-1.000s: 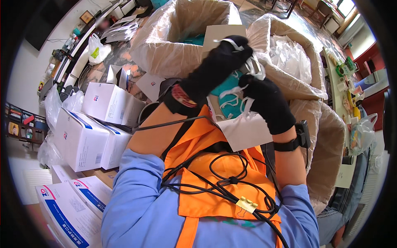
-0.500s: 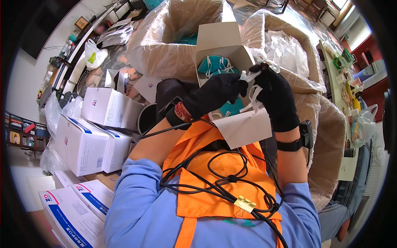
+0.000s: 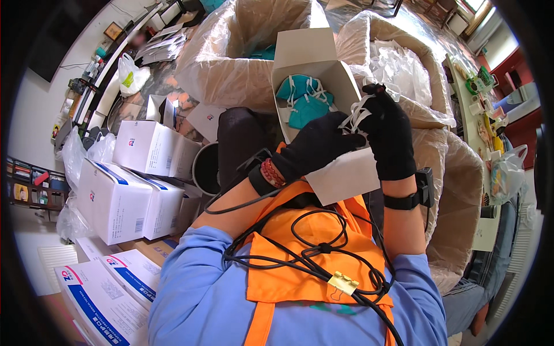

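Note:
My right hand (image 3: 390,135), in a black glove, is closed round a bunch of thin white straps (image 3: 359,115) that loop out from its fingers. My left hand (image 3: 323,144), gloved in black too, meets the straps from the left, its fingertips closed at their lower end. Whatever hangs from the straps is hidden. Just beyond my hands stands an open white carton (image 3: 344,86) with its flaps folded out. Inside it lie teal cup-shaped masks (image 3: 310,109) with white straps. The carton's near flap (image 3: 341,179) slopes toward me under my left hand.
Behind the carton are two large lined cartons: one on the left (image 3: 202,75) with teal masks, one on the right (image 3: 441,106) full of white straps. White boxes (image 3: 118,202) are stacked at my left, beside a dark bin (image 3: 206,168). Black cables (image 3: 311,256) lie across my orange apron.
My left hand has moved right and down, closer to my right hand, uncovering masks in the carton. The straps have gathered into a bunch at my right fingers.

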Demonstrator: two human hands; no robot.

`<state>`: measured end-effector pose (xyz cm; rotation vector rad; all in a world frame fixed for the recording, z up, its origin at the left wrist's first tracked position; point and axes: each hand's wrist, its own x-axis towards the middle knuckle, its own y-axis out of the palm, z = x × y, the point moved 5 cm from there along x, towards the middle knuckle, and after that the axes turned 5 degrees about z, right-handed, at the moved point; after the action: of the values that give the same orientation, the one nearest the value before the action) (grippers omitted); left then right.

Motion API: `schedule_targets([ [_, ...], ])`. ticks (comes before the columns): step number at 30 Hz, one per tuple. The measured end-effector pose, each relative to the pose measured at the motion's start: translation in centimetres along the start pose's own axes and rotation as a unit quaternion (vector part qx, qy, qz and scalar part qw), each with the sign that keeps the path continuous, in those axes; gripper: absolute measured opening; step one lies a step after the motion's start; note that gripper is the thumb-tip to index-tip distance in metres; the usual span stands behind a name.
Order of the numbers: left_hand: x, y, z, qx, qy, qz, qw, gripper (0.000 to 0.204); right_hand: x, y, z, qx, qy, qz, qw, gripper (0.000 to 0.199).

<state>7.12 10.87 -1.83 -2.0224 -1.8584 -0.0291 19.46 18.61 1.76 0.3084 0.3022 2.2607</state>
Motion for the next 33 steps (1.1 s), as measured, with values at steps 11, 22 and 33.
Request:
schedule_targets([
  [11,-0.3,-0.3,1.6,-0.015,-0.055,0.055,0.997,0.029,-1.3,0.4,1.5,-0.209,-0.046,-0.089,0.973,0.020],
  [22,-0.9,-0.2,0.2,-0.293,-0.265,0.092,0.914,0.027,-1.1,-0.5,0.8,-0.078,-0.012,-0.123,0.989,0.025],
  [33,-1.3,-0.3,0.4,-0.335,-0.234,0.104,0.907,0.027,-1.6,-0.3,2.0,-0.124,-0.024,-0.093,0.988,0.022],
])
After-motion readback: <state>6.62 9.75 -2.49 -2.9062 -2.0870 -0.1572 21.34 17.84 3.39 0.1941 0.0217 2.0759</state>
